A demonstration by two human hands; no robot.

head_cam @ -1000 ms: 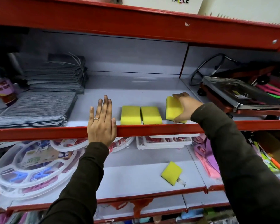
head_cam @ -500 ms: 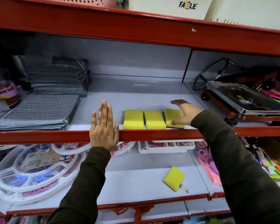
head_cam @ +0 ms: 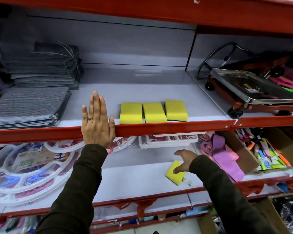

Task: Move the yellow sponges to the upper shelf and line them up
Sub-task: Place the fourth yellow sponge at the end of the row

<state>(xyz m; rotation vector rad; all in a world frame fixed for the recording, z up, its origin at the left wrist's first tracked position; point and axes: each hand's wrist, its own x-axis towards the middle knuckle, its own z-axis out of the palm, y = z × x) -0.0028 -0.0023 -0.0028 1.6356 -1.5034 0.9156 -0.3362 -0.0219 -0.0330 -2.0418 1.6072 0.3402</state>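
our right hand (head_cam: 184,160) is spread open over the last flat yellow foam sponge (head_cam: 173,172), which lies skewed near the front edge of the lower grey shelf (head_cam: 134,181), fingers touching its top but not yet closed on it, while our left hand (head_cam: 96,122) lies flat and open, holding nothing, on the red front lip of the upper grey shelf (head_cam: 201,123). we should pinch it by its long sides and lift it clear of that lip, then set it just right of the three yellow rectangular sponges (head_cam: 153,112) along the front edge, squaring the rightmost, which sits a little further back
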